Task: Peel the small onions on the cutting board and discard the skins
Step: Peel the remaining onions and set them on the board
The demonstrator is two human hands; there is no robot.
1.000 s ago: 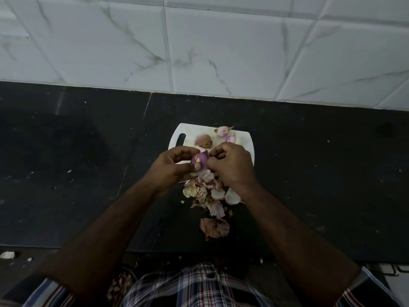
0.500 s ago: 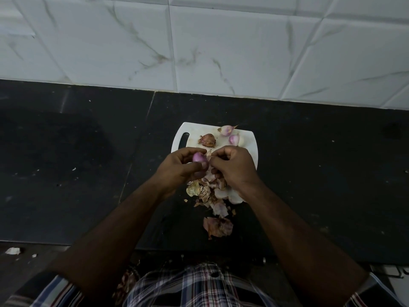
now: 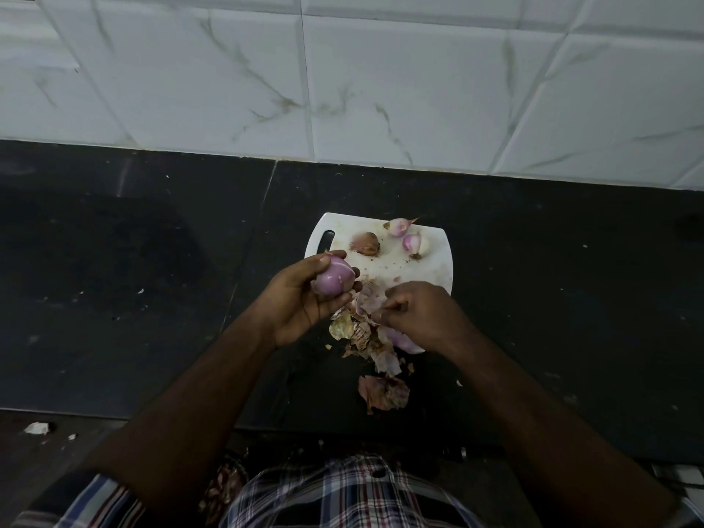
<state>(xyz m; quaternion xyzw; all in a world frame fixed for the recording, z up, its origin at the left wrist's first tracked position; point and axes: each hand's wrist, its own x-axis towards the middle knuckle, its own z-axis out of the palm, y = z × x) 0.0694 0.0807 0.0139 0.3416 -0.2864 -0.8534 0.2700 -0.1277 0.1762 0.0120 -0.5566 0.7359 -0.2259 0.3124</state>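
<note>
A white cutting board (image 3: 426, 268) lies on a dark counter (image 3: 152, 280) just below a wall of white marbled tiles (image 3: 381, 78). The near half of the board is buried under a heap of skins (image 3: 362, 329), pale and brown, which spills off its near edge onto the counter; one larger brown skin (image 3: 383, 392) lies apart, closest to the person. A few pale scraps (image 3: 37, 427) sit at the counter's near left.

Three small onions rest at the far end of the board: a brown unpeeled one (image 3: 365, 243), a pinkish one with a pointed tip (image 3: 398, 226), and a partly peeled one (image 3: 415, 243). A fourth, the peeled onion (image 3: 334, 279), is purple and bare, held above the board's left edge.

The left hand (image 3: 301, 299) cups that onion, palm turned up, fingers and thumb curled round it. The right hand (image 3: 423, 314) is knuckles up over the heap, its fingertips pinching a strip of skin (image 3: 367, 302). Both forearms reach in from a plaid shirt (image 3: 343, 493).
</note>
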